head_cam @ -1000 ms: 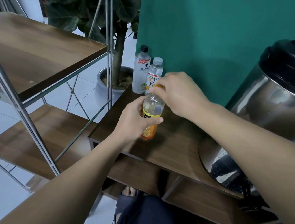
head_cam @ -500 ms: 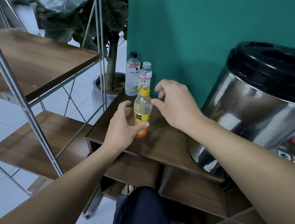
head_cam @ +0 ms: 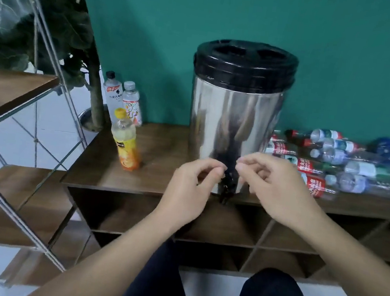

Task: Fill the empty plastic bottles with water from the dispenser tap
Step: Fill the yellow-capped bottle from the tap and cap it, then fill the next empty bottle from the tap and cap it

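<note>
**Both hands free in front of the tap, the empties off to the right**

Head view: the steel dispenser (head_cam: pixel 235 118) with its black lid stands on the wooden table (head_cam: pixel 163 148), set near the front edge about midway along it. Its tap (head_cam: pixel 227 187) hangs low on the front of the drum, over the table's front edge. The left hand (head_cam: pixel 189 192) and the right hand (head_cam: pixel 281 187) hover on either side of the tap, close to it, fingers loosely curled with thumb and fingertips drawn near each other; neither holds anything, and whether either touches the tap cannot be told.

The pile of empty bottles (head_cam: pixel 337 160) lies on its side along the right part of the table, from just beside the dispenser out toward the right edge, most of them with their long axes running roughly left to right, caps pointing different ways. The pile lies to the right of both hands, and the right hand is clearly the nearer one; a bottle would most likely be taken by that hand and then stood upright under the tap.

At the left end of the table, the capped orange-label bottle (head_cam: pixel 126 142) stands upright nearer the front edge, well apart from the left hand. Two more capped bottles (head_cam: pixel 123 99) stand upright behind it at the back left corner, against the green wall. These three look done with; the pile appears to be the work remaining.
</note>
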Motion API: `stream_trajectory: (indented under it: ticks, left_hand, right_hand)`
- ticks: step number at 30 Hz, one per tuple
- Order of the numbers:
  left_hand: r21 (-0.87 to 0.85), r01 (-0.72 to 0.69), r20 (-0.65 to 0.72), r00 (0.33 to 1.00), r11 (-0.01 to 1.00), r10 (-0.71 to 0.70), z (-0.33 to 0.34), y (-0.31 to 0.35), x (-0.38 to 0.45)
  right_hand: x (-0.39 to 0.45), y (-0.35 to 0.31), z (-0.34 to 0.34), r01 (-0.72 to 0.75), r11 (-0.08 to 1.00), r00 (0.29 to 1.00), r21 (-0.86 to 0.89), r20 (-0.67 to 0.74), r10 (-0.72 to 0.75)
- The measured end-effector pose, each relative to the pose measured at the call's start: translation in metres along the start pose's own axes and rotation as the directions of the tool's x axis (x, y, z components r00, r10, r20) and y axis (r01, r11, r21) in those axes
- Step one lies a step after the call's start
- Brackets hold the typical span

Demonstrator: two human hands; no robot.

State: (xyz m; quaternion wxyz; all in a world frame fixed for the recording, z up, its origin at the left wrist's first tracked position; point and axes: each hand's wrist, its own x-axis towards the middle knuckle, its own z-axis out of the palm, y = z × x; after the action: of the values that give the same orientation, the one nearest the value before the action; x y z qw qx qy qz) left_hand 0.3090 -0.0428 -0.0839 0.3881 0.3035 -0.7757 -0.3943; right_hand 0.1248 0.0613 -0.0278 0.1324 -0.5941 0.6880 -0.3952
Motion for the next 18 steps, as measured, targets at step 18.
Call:
stream_trajectory:
  ticks: [18]
  left_hand:
    - [0.147,0.082,0.085,0.992,0.986,-0.095,0.195,0.053,0.056]
  right_hand:
    - [-0.062,0.204,-0.093,-0.342,0.939,0.9,-0.023,-0.295,0.321]
